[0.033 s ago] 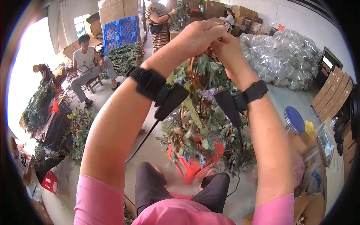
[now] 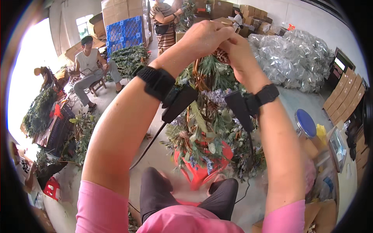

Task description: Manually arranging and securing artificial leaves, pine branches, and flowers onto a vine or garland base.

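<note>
Both my hands are raised at the top of an artificial greenery arrangement (image 2: 202, 124) with pine sprigs, leaves, pine cones and bluish-purple blossoms. My left hand (image 2: 206, 35) is closed, its fingertips meeting those of my right hand (image 2: 239, 54), also closed. What they pinch is hidden behind the fingers. A brown pine cone (image 2: 222, 56) shows just under the right fingers. Below, a red plastic stool (image 2: 200, 179) stands between my knees, with the foliage hanging over it. Black straps with dark devices sit on both my wrists.
A seated person (image 2: 88, 64) at the left handles stems beside heaps of greenery (image 2: 128, 62). Another person (image 2: 163, 29) stands beyond my hands. Clear plastic-wrapped bundles (image 2: 289, 60) fill the back right. A round blue-topped stool (image 2: 305, 123) stands right. Cables run from my wrists.
My hands stay together at the top, with only a slight shift of wrists and forearms. The pine cone under the right fingers shows more clearly, and the foliage has moved slightly.
</note>
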{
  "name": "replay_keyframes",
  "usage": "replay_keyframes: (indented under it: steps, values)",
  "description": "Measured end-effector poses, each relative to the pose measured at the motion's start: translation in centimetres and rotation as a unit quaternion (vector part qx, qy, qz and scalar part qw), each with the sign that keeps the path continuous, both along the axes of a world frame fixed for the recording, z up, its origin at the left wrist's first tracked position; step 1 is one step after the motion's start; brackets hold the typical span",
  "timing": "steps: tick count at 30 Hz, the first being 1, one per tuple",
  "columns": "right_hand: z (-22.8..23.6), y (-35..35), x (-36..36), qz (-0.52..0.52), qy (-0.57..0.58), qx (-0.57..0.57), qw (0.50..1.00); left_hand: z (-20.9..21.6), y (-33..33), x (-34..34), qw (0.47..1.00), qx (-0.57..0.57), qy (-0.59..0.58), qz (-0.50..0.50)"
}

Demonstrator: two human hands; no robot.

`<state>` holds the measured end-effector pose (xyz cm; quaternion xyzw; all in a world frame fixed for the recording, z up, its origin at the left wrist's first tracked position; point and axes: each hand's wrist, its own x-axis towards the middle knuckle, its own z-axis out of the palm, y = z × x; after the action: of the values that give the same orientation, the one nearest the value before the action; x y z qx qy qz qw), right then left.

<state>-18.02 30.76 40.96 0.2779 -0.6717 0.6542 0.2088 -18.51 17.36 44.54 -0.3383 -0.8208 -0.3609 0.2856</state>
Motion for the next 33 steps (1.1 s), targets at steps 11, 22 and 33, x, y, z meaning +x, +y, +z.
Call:
replay_keyframes:
  steps: [11, 22, 33]
  values:
    - [-14.4, 5.1, 6.0, -0.200, -0.096, 0.123, 0.967, -0.7, -5.0, -4.0, 0.982, -0.125, 0.126, 0.061]
    - [-23.0, -8.6, 9.7, -0.221, -0.037, 0.332, 0.916, -0.2, -7.3, -0.9, 1.000, 0.016, -0.022, -0.011]
    - [-22.4, -6.2, 10.7, -0.223, 0.000, 0.397, 0.891, -0.5, -10.3, 2.4, 0.995, 0.054, -0.058, 0.054]
